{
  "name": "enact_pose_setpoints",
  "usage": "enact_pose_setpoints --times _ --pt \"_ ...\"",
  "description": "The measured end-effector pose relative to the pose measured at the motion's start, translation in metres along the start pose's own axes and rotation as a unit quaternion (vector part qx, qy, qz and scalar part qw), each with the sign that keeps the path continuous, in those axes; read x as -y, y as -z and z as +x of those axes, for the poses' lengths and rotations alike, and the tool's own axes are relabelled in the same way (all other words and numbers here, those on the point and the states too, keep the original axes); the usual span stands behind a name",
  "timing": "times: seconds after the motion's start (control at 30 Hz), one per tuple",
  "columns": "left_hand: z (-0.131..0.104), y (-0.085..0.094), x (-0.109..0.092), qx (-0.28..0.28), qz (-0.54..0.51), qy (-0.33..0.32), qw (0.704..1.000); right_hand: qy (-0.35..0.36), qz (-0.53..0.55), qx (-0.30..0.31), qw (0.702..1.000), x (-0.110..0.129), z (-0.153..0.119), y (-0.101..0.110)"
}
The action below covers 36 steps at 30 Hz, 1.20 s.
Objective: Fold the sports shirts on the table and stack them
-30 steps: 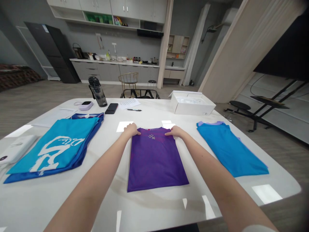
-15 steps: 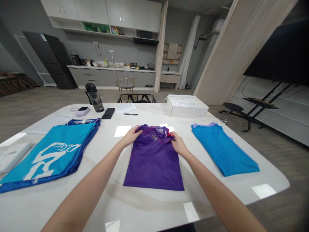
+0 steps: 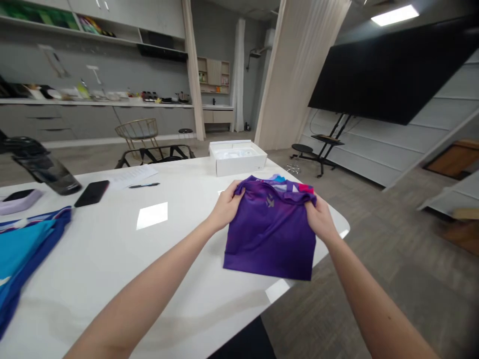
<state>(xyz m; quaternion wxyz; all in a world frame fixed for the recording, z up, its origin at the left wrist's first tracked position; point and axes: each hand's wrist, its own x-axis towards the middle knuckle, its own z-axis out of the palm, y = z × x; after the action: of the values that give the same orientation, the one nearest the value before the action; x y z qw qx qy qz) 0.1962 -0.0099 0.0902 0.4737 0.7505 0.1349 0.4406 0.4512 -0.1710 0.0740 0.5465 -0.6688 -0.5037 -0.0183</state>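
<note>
A folded purple shirt [image 3: 271, 229] hangs between my hands above the right part of the white table [image 3: 179, 239]. My left hand [image 3: 227, 204] pinches its upper left corner, thumb in front. At the upper right corner my right hand [image 3: 320, 217] grips the cloth beside a pink and white collar part. Behind the shirt, only a bit of blue and lilac cloth [image 3: 277, 177] shows; the shirt hides the rest.
Blue shirts [image 3: 26, 249] lie at the left edge. Farther back are a lilac device [image 3: 20, 201], a bottle [image 3: 47, 167], a phone [image 3: 92, 193], a pen [image 3: 144, 185], papers [image 3: 132, 176] and an open white box [image 3: 238, 158]. Chairs stand behind the table.
The view has turned right. Both hands have lifted the purple shirt off the table and carried it right, over where the blue and lilac shirt lies.
</note>
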Motion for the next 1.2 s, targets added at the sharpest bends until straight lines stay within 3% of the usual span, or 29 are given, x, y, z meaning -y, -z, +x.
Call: enact_pose_setpoints --times 0.1,0.2,0.3,0.37,0.4,0.47,0.57,0.67,0.8,0.87,0.97,1.03,1.13,1.2 --pt "0.032 -0.046 0.007 -0.042 -0.104 0.011 0.994 0.006 -0.048 0.021 0.999 -0.023 0.066 0.054" --pt "0.064 -0.091 0.046 -0.105 -0.165 0.082 0.977 0.002 -0.102 0.074 0.992 -0.063 0.129 0.066" --pt "0.080 -0.126 0.104 -0.118 -0.155 0.266 0.944 -0.034 -0.185 0.151 0.971 -0.116 0.156 0.035" --pt "0.079 -0.141 0.139 -0.097 -0.138 0.393 0.904 -0.091 -0.255 0.184 0.945 -0.146 0.151 0.005" --pt "0.077 -0.145 0.153 -0.091 -0.123 0.424 0.893 -0.113 -0.281 0.191 0.934 -0.157 0.144 -0.008" --pt "0.073 -0.149 0.174 -0.090 -0.080 0.411 0.904 -0.130 -0.303 0.166 0.930 -0.171 0.133 -0.026" --pt "0.079 -0.145 0.188 -0.108 -0.005 0.278 0.955 -0.110 -0.302 0.095 0.942 -0.176 0.134 -0.033" --pt "0.094 -0.139 0.194 -0.116 0.017 0.232 0.966 -0.084 -0.309 0.053 0.946 -0.176 0.151 -0.035" --pt "0.102 -0.121 0.197 -0.150 0.045 0.333 0.930 -0.158 -0.385 0.105 0.903 -0.176 0.156 -0.054" --pt "0.095 -0.102 0.197 -0.167 0.071 0.335 0.924 -0.165 -0.419 0.105 0.887 -0.171 0.147 -0.071" --pt "0.075 -0.062 0.197 -0.160 0.110 0.273 0.942 -0.081 -0.414 0.083 0.903 -0.151 0.131 -0.104" --pt "0.058 -0.028 0.195 -0.140 0.132 0.237 0.952 -0.013 -0.362 0.108 0.926 -0.129 0.119 -0.134" --pt "0.028 0.029 0.188 -0.121 0.159 0.221 0.955 0.041 -0.220 0.220 0.949 -0.086 0.092 -0.193" --pt "0.004 0.068 0.179 -0.123 0.178 0.223 0.950 0.042 -0.120 0.311 0.942 -0.052 0.066 -0.239"
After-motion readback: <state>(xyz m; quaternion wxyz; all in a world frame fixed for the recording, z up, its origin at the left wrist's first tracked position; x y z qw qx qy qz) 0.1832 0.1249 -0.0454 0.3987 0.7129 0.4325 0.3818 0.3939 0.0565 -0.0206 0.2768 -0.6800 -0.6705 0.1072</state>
